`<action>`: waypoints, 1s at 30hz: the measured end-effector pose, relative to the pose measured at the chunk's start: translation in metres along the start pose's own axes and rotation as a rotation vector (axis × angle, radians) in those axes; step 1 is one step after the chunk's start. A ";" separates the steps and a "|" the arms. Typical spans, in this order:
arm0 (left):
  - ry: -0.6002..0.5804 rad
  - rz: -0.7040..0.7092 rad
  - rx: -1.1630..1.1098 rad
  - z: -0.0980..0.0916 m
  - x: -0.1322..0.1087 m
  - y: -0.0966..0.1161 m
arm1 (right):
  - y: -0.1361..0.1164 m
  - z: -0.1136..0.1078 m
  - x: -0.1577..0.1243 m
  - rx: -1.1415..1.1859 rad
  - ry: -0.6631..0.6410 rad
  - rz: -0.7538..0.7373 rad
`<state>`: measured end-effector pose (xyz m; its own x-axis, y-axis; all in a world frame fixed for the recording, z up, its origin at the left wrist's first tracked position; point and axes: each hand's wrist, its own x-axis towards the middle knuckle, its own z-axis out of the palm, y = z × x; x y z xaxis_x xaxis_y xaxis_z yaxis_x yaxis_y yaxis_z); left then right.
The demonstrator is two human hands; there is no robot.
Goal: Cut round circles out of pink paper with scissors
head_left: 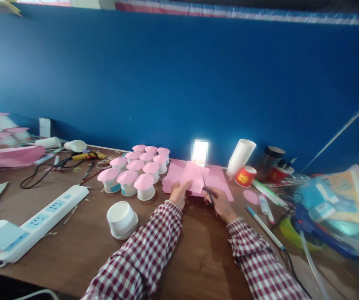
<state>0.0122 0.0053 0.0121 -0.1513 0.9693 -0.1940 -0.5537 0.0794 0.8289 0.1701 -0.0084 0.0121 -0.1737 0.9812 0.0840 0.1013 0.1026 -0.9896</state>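
My left hand (179, 193) pinches a piece of pink paper (192, 180) and lifts it off a stack of pink sheets (218, 178) on the brown table. My right hand (219, 203) is closed on the handles of a pair of scissors (207, 189), whose blades point up into the held paper. Both sleeves are red-and-white check. Left of my hands stands a cluster of several white paper cups with pink round tops (137, 168).
An upturned white cup (122, 218) sits in front of the cluster. A white power strip (37, 221) lies at the left, with cables and tools behind it. A stack of white cups (240, 157), red cups (244, 176), pens (264, 227) and a plastic bag pile (332, 208) fill the right.
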 end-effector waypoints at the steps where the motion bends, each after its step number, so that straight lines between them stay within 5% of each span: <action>1: 0.003 -0.001 -0.002 0.000 0.000 0.000 | -0.001 0.000 0.000 -0.005 -0.001 0.001; 30: 0.028 0.004 -0.022 0.001 -0.002 0.002 | 0.001 -0.001 0.000 -0.022 -0.017 -0.011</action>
<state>0.0122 0.0043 0.0148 -0.1766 0.9626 -0.2054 -0.5711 0.0697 0.8179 0.1712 -0.0081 0.0112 -0.1920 0.9770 0.0929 0.1202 0.1174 -0.9858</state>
